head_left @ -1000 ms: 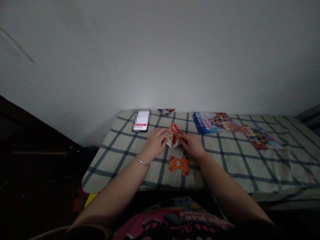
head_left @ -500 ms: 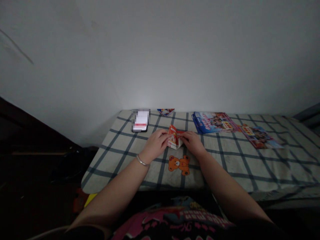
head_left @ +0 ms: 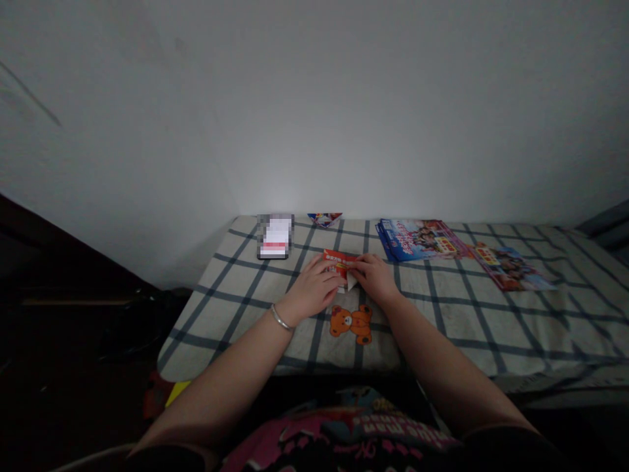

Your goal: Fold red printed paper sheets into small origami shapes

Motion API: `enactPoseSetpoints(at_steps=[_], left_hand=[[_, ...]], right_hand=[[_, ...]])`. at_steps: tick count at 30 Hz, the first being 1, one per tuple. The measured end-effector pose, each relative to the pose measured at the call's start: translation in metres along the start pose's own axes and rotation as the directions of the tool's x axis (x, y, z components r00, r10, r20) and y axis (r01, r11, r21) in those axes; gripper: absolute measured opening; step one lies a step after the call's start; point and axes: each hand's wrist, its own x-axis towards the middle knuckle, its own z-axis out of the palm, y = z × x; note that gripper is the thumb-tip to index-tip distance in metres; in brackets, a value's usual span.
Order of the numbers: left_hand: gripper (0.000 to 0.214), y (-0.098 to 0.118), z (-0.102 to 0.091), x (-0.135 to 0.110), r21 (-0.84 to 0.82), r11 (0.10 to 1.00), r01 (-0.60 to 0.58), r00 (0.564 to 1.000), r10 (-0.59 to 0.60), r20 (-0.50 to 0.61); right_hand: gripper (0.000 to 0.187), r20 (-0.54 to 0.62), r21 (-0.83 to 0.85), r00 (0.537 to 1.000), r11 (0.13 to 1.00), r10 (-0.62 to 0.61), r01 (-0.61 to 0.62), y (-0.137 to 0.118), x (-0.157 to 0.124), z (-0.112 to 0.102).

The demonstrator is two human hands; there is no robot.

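A small piece of folded paper (head_left: 335, 261), red with print on top and a white part below, lies on the checked tablecloth. My left hand (head_left: 314, 287) rests over its left side with the fingers stretched out flat across it. At its right side my right hand (head_left: 376, 278) has its fingers bent and closed on the edge, where a white flap stands out. The fingers hide parts of the paper. Just below it on the cloth is an orange teddy bear picture (head_left: 351, 323).
A phone (head_left: 276, 236) with a lit screen lies at the back left of the tablecloth (head_left: 230, 295). Near the wall sits a small folded paper triangle (head_left: 325, 219). Stacked printed leaflets (head_left: 417, 239) lie at the back right, beside another leaflet (head_left: 514, 267).
The folded paper's raised left part has come down flatter. My left hand has gone from pinching its edge to lying over it. My right hand stays at the right edge.
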Motion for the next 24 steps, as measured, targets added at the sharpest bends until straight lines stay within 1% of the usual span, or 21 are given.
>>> enactPoseSetpoints(at_steps=[5,9,13,20,24], left_hand=[[0.026,-0.001,0.003,0.0,-0.043,0.997,-0.07,0.996,0.072,0.06],[0.022,0.002,0.005,0.001,-0.009,0.998,-0.059,0.996,0.059,0.061],[0.019,0.005,0.006,0.003,0.019,0.997,-0.073,0.995,0.072,0.065],[0.015,0.009,0.008,0.005,0.059,0.998,-0.006,1.0,0.005,0.017],[0.017,0.005,0.009,0.004,0.079,0.996,0.033,0.999,-0.031,-0.03]], right_hand=[[0.018,0.008,0.005,1.0,1.0,0.008,-0.008,-0.004,0.001,-0.004],[0.018,0.015,0.003,0.999,0.999,0.035,-0.035,-0.005,0.001,-0.005],[0.018,0.021,0.01,0.998,0.999,0.051,-0.051,-0.005,0.001,-0.005],[0.018,0.013,-0.005,0.999,0.999,0.042,-0.042,-0.008,0.002,-0.005],[0.017,-0.017,0.046,0.997,0.997,0.069,-0.068,-0.007,0.002,-0.002]])
